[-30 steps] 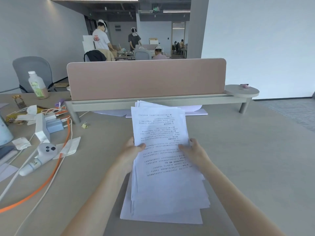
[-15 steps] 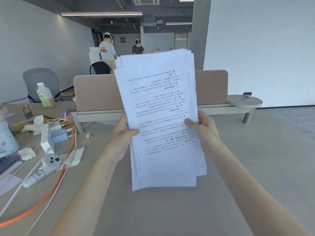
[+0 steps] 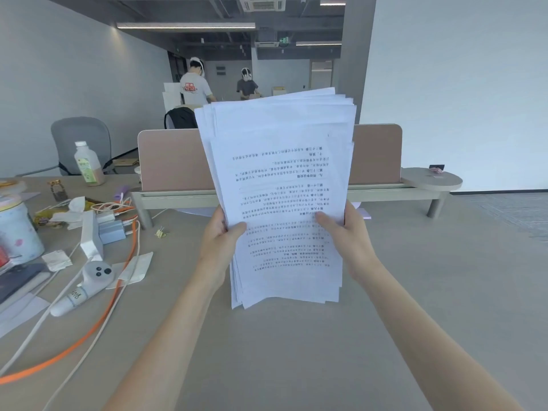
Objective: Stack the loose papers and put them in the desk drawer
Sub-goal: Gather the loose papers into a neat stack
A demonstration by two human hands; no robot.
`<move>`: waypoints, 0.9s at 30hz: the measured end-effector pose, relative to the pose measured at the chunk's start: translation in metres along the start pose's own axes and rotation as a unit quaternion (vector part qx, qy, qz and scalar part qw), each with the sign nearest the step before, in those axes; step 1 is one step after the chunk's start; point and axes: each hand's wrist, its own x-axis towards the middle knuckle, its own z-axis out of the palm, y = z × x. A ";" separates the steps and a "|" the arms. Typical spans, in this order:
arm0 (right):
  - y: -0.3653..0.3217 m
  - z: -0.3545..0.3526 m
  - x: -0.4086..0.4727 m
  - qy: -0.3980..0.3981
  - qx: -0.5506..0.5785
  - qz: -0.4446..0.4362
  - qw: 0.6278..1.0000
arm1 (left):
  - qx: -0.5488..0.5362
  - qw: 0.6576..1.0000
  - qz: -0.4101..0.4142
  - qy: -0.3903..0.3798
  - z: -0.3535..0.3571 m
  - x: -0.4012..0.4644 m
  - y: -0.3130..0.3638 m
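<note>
A thick stack of white printed papers (image 3: 281,173) stands upright in front of me, its lower edge resting on or just above the grey desk (image 3: 296,351). The sheets are unevenly aligned at the top and bottom. My left hand (image 3: 219,241) grips the stack's left edge with the thumb on the front sheet. My right hand (image 3: 347,235) grips the right edge the same way. A few more sheets (image 3: 366,213) lie flat behind the stack under the divider. No drawer is in view.
A pink desk divider (image 3: 172,158) on a shelf rail crosses the desk behind the papers. At the left lie an orange cable (image 3: 98,321), white cables, a white controller (image 3: 95,275), chargers, a bottle (image 3: 88,164) and a tin (image 3: 17,232). Two people stand far behind.
Both hands lifted the stack off the desk, tipped it upright, then lowered it until its bottom edge came near the desk. A different sheet now faces me.
</note>
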 end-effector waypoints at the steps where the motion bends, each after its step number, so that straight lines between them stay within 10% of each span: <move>1: 0.002 0.001 0.000 -0.002 0.006 0.000 1.000 | 0.003 1.000 -0.001 0.003 0.000 0.000 0.000; 27: -0.038 -0.006 0.018 0.032 -0.060 -0.162 0.984 | -0.029 0.999 0.019 0.023 0.001 0.000 0.006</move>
